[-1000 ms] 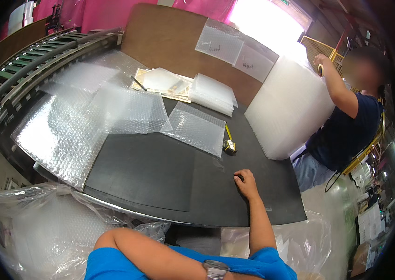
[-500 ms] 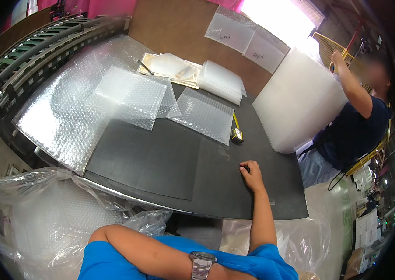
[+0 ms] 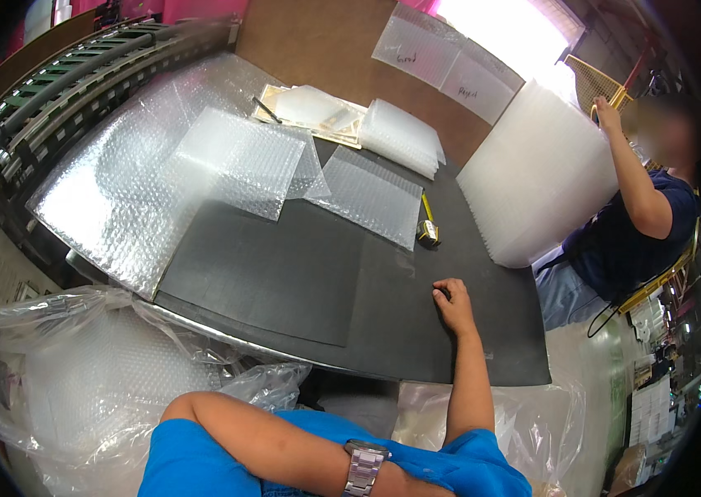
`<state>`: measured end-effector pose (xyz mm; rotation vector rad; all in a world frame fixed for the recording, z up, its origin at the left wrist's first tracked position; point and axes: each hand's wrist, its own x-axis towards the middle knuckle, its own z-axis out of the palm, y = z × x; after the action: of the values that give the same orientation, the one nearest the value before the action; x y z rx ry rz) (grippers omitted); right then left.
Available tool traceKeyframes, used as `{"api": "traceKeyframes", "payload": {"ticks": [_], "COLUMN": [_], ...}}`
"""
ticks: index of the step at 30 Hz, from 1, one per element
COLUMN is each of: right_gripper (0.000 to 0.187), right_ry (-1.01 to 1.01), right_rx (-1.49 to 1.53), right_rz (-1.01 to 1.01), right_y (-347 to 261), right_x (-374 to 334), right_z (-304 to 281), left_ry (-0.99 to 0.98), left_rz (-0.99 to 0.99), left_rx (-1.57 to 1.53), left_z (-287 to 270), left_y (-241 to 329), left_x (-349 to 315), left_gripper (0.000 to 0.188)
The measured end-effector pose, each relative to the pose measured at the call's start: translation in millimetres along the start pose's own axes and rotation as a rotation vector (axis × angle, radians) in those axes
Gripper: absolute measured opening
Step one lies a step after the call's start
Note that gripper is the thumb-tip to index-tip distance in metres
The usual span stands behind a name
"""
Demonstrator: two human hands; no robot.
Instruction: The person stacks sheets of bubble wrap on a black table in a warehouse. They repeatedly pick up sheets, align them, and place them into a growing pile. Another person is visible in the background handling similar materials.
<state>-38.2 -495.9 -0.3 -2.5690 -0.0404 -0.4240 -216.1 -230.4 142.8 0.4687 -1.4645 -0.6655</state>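
My right hand (image 3: 455, 306) rests on the dark grey mat (image 3: 400, 315) near the table's right side. Its fingers are loosely curled, with nothing seen in them. My left forearm lies folded across my body, a metal wristwatch (image 3: 364, 468) on it. Past the watch only a bit of my left hand (image 3: 418, 485) shows at the lower edge; its fingers are hidden. Beyond my right hand sits a tape measure (image 3: 428, 234) with some yellow blade out. Left of that lies a bubble-wrap sheet (image 3: 373, 199); more bubble-wrap pouches (image 3: 243, 161) lie farther left.
A tall stack of white foam sheets (image 3: 537, 178) stands at the right, a co-worker (image 3: 628, 224) behind it. Folded bubble wrap (image 3: 400, 137) is at the back against a brown board (image 3: 309, 50). A roller conveyor (image 3: 77, 91) runs along the left; clear plastic bags (image 3: 118, 364) hang in front.
The view has shifted slightly, so the table's things sit a little farther right. My right hand stays resting on the mat. The co-worker's raised hand has moved slightly by the stack.
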Motion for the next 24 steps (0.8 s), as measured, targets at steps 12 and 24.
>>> {"api": "traceKeyframes", "payload": {"ticks": [12, 24], "right_gripper": [0.017, 0.018], "right_ry": [0.007, 0.016], "right_rx": [-0.013, -0.011], "right_rz": [-0.008, -0.006], "right_y": [1.5, -6.9], "right_x": [-1.0, -1.5], "right_z": [1.1, -1.1], "left_ry": [0.01, 0.023], "left_rz": [0.001, 0.01], "left_rx": [-0.021, -0.027], "left_z": [0.5, -4.1], "left_y": [-1.9, 0.4], "left_x": [-0.6, -5.0], "left_gripper": [0.013, 0.014]}}
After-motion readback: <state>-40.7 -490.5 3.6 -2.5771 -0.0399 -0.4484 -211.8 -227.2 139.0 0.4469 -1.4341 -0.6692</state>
